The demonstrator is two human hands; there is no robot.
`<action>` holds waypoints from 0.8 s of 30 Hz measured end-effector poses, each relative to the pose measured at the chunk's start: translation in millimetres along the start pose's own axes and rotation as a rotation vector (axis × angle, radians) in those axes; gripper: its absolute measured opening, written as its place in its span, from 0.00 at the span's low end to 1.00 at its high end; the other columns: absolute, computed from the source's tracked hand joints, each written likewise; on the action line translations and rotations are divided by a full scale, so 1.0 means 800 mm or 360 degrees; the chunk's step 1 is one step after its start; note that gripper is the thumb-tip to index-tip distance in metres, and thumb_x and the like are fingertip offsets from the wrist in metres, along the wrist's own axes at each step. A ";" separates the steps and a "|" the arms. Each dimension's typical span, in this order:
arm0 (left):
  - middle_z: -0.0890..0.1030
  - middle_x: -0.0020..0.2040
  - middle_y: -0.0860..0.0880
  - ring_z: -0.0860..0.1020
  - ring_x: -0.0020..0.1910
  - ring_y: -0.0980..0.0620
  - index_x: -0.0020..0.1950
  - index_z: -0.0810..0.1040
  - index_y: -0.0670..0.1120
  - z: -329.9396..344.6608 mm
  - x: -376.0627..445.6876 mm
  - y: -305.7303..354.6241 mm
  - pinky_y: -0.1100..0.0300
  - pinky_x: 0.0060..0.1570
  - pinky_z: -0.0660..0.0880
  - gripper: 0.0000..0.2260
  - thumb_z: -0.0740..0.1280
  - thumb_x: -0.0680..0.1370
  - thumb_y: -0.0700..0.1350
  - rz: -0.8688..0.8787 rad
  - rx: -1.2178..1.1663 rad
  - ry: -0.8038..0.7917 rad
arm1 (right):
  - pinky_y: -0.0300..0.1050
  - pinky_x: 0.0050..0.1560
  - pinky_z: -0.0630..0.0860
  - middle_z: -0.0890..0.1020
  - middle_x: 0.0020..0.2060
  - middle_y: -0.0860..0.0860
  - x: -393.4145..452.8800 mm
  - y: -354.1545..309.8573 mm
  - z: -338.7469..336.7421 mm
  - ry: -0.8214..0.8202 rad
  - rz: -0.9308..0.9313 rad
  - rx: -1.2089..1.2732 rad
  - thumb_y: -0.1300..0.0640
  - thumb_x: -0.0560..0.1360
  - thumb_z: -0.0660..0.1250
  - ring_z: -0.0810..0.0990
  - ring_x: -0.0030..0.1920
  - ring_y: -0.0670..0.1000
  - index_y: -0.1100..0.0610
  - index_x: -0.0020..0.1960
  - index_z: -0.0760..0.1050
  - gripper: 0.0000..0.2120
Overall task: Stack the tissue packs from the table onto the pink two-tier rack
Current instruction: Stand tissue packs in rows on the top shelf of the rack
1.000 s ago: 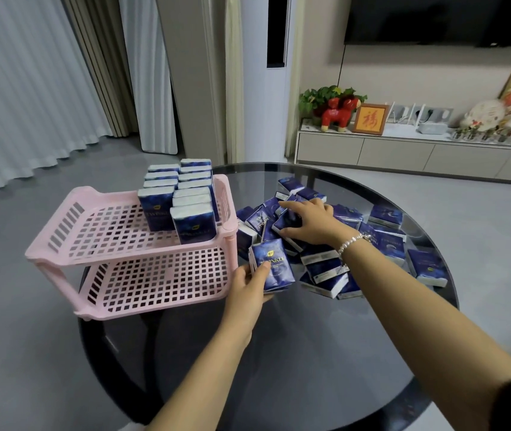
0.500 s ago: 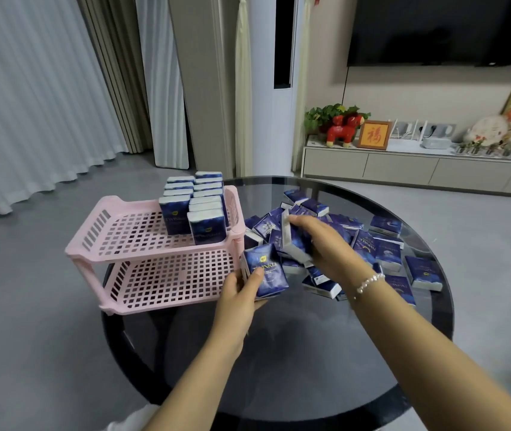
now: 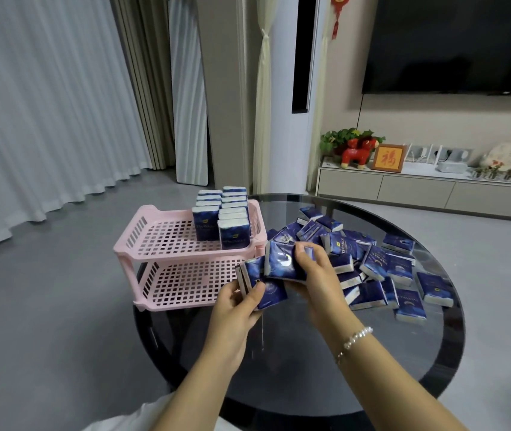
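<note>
Head view. One blue tissue pack [image 3: 265, 286] was gripped in the left hand [image 3: 238, 309], thumb across its face and fingers curled behind its edge. A second tissue pack [image 3: 283, 261] was pinched by the right hand [image 3: 316, 275], thumb on the near face, and was held touching the upper edge of the first. The two packs appeared to be brought together so that they could be carried to the rack as one bundle; this is a judgement only.

The pink two-tier rack [image 3: 142, 244] was located at 10 o'clock from the hands, just beside the left hand. On its upper tier, two rows of upright packs [image 3: 221, 213] were set against the right-hand wall, probably so that each row was braced and the remaining floor was kept free for further rows. The lower tier [image 3: 185, 284] held no packs. A loose pile of packs [image 3: 372, 262] lay at 2 o'clock from the hands, within reach of the right hand; much of the task was judged to remain.

Surface and room. The rack and pile were supported on a round dark glass table [image 3: 310, 368], the rack overhanging its left edge. A grey floor, pale curtains at 10 o'clock, a standing mirror [image 3: 189, 104] at 12 o'clock, and a wall-mounted television [image 3: 453, 42] above a low cabinet [image 3: 419, 188] at 2 o'clock were visible. A red animal figure [image 3: 357, 152] and a framed character [image 3: 388, 157] stood on the cabinet.
</note>
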State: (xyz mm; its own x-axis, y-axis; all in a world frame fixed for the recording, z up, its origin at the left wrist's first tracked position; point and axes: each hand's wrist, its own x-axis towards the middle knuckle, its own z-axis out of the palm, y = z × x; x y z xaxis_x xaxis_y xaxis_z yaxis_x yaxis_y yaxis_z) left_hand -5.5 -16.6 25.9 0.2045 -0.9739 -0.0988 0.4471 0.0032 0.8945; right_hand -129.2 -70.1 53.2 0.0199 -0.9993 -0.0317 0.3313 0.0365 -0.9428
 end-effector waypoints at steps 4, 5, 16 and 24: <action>0.83 0.53 0.43 0.82 0.50 0.49 0.58 0.74 0.39 -0.006 -0.006 0.013 0.52 0.55 0.77 0.12 0.67 0.75 0.37 0.0070 -0.0027 0.0029 | 0.45 0.46 0.76 0.80 0.40 0.56 -0.015 0.016 0.021 0.0074 -0.0095 -0.0006 0.52 0.74 0.68 0.78 0.42 0.51 0.57 0.45 0.70 0.10; 0.83 0.51 0.44 0.82 0.49 0.50 0.56 0.74 0.39 -0.008 -0.007 0.017 0.53 0.54 0.78 0.10 0.67 0.75 0.36 0.0096 -0.0020 0.0039 | 0.40 0.42 0.76 0.79 0.38 0.55 -0.019 0.018 0.027 0.0069 -0.0108 -0.0023 0.52 0.74 0.69 0.78 0.39 0.49 0.58 0.45 0.69 0.11; 0.83 0.54 0.41 0.83 0.52 0.46 0.59 0.76 0.39 -0.046 0.009 0.055 0.50 0.55 0.77 0.32 0.78 0.62 0.55 0.0250 0.0212 0.0016 | 0.54 0.46 0.73 0.76 0.35 0.53 -0.028 0.024 0.082 0.0030 -0.0105 -0.0097 0.48 0.71 0.71 0.75 0.39 0.53 0.56 0.40 0.68 0.16; 0.84 0.54 0.50 0.82 0.54 0.50 0.61 0.77 0.49 -0.075 0.041 0.110 0.46 0.60 0.75 0.35 0.77 0.56 0.59 0.0282 0.0562 0.0041 | 0.57 0.53 0.76 0.81 0.36 0.58 -0.013 -0.006 0.105 -0.0312 -0.0207 -0.0211 0.54 0.71 0.72 0.81 0.41 0.56 0.57 0.35 0.69 0.13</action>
State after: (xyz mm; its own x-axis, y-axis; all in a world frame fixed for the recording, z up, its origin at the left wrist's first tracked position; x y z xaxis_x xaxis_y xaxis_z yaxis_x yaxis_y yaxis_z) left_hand 92.4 -34.8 75.0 0.2752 -0.9593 0.0640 0.0766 0.0882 0.9931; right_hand -51.7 -58.9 86.3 0.1719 -0.9743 0.1453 0.2168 -0.1065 -0.9704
